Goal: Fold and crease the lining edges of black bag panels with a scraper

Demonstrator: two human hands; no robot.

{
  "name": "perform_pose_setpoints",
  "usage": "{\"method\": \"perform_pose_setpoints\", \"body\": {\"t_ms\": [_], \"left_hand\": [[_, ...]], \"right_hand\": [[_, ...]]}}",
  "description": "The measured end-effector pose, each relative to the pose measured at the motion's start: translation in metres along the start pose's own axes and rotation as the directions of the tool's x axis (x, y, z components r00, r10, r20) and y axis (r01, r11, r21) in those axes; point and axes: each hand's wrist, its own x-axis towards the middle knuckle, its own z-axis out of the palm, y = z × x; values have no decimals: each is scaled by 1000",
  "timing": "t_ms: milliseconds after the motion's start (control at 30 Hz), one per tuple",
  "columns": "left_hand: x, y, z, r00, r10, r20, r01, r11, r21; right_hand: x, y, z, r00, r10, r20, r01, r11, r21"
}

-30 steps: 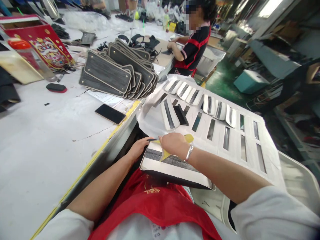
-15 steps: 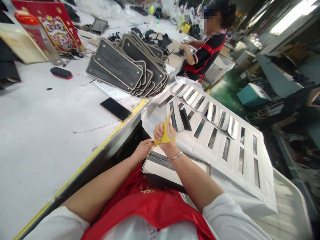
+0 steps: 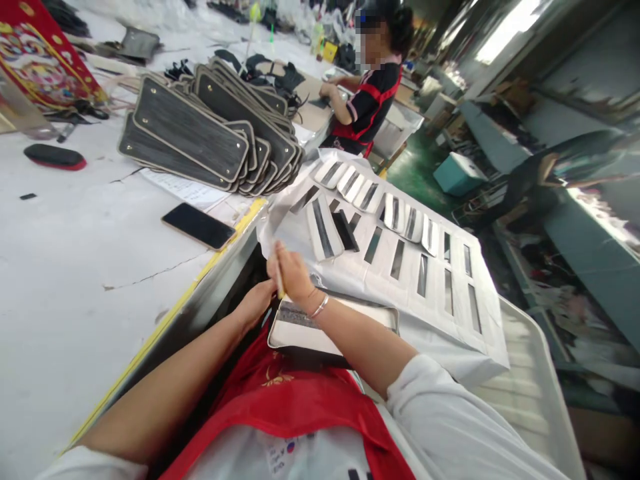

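My right hand (image 3: 294,275) is closed around a yellow tool (image 3: 280,279), now seen nearly edge-on. Close beside it, my left hand (image 3: 257,301) has its fingers pressed together at the far left corner of a white panel (image 3: 300,333) with a dark grey strip; what they pinch is too small to make out. The panel lies over a black piece on my lap, partly under my right forearm. Just beyond my hands, a loose white panel with a black stripe (image 3: 324,230) rests on a white slotted sheet (image 3: 370,270), beside a black strip (image 3: 346,230).
On the white table (image 3: 65,267) at left lie a phone (image 3: 199,225), a stack of dark panels (image 3: 190,137) and a black-and-red object (image 3: 55,157). Several striped white pieces line the sheet's far side. A co-worker (image 3: 373,93) is across the table; another person (image 3: 530,180) bends at right.
The yellow tool has turned from broadside to nearly edge-on in my right hand, which has moved closer to my left hand. The whole view has shifted, so the table things appear farther left.
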Motion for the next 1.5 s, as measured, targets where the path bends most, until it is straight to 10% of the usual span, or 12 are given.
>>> {"method": "perform_pose_setpoints", "body": {"t_ms": [200,400,633,867,1067,1267,1367,1500], "left_hand": [[19,6,4,948,-109,300,127,991,-40],[32,11,9,935,-118,336,121,993,11],[27,13,11,962,-103,253,82,992,94],[26,18,9,978,-66,200,50,995,83],[-36,-3,-33,993,-117,-32,113,989,-100],[-106,-14,-29,973,-227,37,226,974,21],[-112,-7,-20,973,-207,105,176,953,248],[-106,3,-14,945,-285,159,218,914,343]], "right_hand": [[-1,-9,-53,992,-1,-126,60,879,473],[-6,16,-58,995,-20,-95,72,809,584],[-27,23,-85,969,-128,-211,215,860,462],[-32,20,-62,962,-139,-235,179,971,156],[-37,27,-60,980,-87,-181,43,972,-231],[-60,-4,-75,979,74,190,151,363,-920],[-73,-15,-85,905,262,335,315,115,-942],[-81,-15,-89,830,352,432,459,7,-888]]}}
